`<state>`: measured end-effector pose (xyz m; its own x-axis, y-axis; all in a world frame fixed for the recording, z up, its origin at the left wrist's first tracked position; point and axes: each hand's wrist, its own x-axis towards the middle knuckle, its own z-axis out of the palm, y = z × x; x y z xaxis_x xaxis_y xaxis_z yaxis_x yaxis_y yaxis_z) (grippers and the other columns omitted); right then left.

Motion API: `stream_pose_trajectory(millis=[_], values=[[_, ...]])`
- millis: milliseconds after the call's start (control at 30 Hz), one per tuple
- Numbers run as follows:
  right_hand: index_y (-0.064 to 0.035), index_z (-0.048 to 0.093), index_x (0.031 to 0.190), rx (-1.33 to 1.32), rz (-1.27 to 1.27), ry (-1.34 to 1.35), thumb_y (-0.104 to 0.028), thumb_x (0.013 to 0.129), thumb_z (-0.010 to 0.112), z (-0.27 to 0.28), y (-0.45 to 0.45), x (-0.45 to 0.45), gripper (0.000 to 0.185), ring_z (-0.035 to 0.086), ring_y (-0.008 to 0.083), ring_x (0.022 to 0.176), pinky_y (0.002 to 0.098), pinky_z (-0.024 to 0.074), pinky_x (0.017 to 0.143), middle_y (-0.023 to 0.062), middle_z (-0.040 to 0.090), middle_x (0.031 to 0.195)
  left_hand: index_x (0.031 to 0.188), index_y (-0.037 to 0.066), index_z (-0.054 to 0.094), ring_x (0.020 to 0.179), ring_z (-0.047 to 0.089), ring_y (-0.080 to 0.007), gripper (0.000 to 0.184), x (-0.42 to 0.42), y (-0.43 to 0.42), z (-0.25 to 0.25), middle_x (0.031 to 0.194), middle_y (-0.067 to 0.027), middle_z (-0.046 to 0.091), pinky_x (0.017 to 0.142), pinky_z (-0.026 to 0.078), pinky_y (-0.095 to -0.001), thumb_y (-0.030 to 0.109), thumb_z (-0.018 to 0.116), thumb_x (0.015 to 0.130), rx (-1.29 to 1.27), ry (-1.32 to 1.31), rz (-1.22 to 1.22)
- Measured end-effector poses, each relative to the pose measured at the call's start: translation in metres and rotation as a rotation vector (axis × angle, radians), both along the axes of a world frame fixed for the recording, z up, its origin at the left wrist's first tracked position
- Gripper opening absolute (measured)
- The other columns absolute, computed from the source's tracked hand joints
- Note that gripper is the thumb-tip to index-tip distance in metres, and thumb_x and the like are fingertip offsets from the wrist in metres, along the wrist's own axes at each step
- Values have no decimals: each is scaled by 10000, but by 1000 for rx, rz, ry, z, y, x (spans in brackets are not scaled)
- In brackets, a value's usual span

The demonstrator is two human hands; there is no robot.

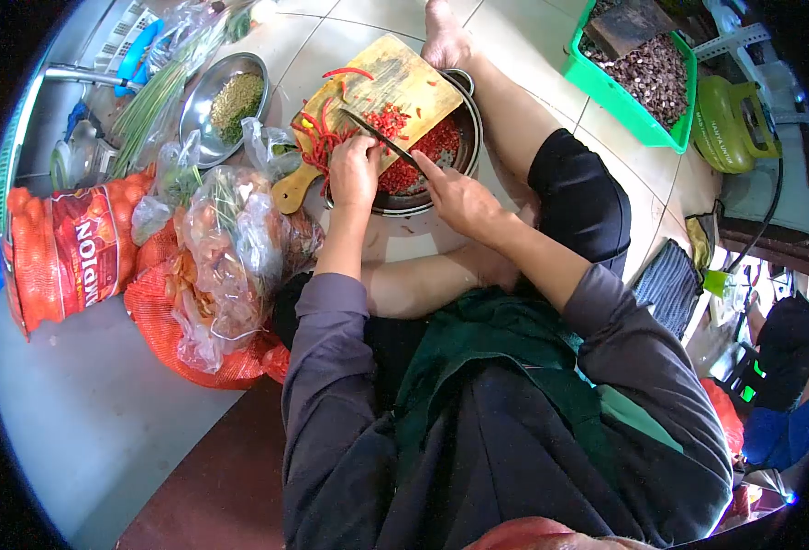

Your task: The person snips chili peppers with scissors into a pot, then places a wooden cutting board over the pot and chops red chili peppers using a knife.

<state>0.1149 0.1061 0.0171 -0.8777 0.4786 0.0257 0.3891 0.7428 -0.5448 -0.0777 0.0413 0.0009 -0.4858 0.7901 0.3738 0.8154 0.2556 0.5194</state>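
Note:
My right hand is wrapped round the handle of a knife, whose blade slants up and left across the cutting board. Close by, my left hand has its fingers curled down on red chillies at the blade's side. The wooden cutting board lies tilted over a round metal pot. Chopped red chilli sits on the board, and more chopped chilli fills part of the pot below. One long chilli lies near the board's upper left edge.
A steel bowl with chopped greens stands left of the board. Plastic bags and orange mesh sacks crowd the left. A green crate and a green gas cylinder stand at the upper right. Another person is at the far right.

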Motion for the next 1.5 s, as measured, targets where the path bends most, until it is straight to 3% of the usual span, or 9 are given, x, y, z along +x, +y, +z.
stream_pose_trajectory(millis=[100,233,333,500,600,833,1333,1433,1500], values=[[18,344,1347,-19,-30,98,-166,889,510,0,3,-19,521,622,407,697,460,507,655,246,619,798,806,36,637,769,594,-350,87,1,1,3,792,-151,640,722,469,-431,47,659,723,13,-18,-2],[61,493,1167,-446,-334,140,-228,832,573,19,12,-35,449,596,461,843,440,484,821,256,619,870,786,37,616,782,593,-349,79,0,1,2,796,-151,638,724,471,-432,52,657,720,9,-23,-7],[66,514,1113,-365,-410,219,-247,791,595,-6,18,-46,457,575,443,931,445,469,840,285,593,961,809,41,617,791,595,-347,104,2,2,5,812,-151,640,730,475,-430,63,663,718,-15,-16,22],[-7,534,1040,-1041,-580,423,-125,755,614,-9,6,-66,319,604,231,755,351,498,711,139,596,806,830,42,619,803,595,-349,123,-1,0,6,826,-156,633,741,477,-429,71,668,721,1,0,-11],[-28,539,1036,-1051,-586,532,-133,785,601,-22,10,-69,279,597,175,650,326,492,595,100,594,750,836,38,621,813,593,-350,126,-1,1,9,828,-161,630,746,475,-429,71,668,724,-9,-13,-23],[-5,534,1083,-856,-574,377,-152,786,595,-11,-4,-39,337,631,290,863,367,483,799,174,650,915,849,40,614,826,585,-339,127,20,-11,12,831,-150,620,752,474,-418,72,664,737,-16,-29,-92],[13,519,1079,-730,-631,296,-121,769,564,-4,-8,-1,341,617,317,791,395,490,740,198,617,837,883,46,597,844,581,-340,151,61,-5,11,853,-141,615,748,471,-406,52,670,751,42,-52,-85],[-15,512,1027,-618,-577,339,-111,795,570,-25,-3,1,258,570,150,551,317,488,523,86,599,722,888,46,601,845,582,-334,144,65,-3,9,865,-138,617,748,472,-406,55,663,758,34,-28,-60],[12,520,1052,-673,-559,312,-122,777,574,-20,-2,4,310,590,295,750,380,478,697,181,599,850,891,46,607,850,581,-333,144,65,-4,9,876,-136,620,749,473,-406,59,663,759,18,-30,-51]])
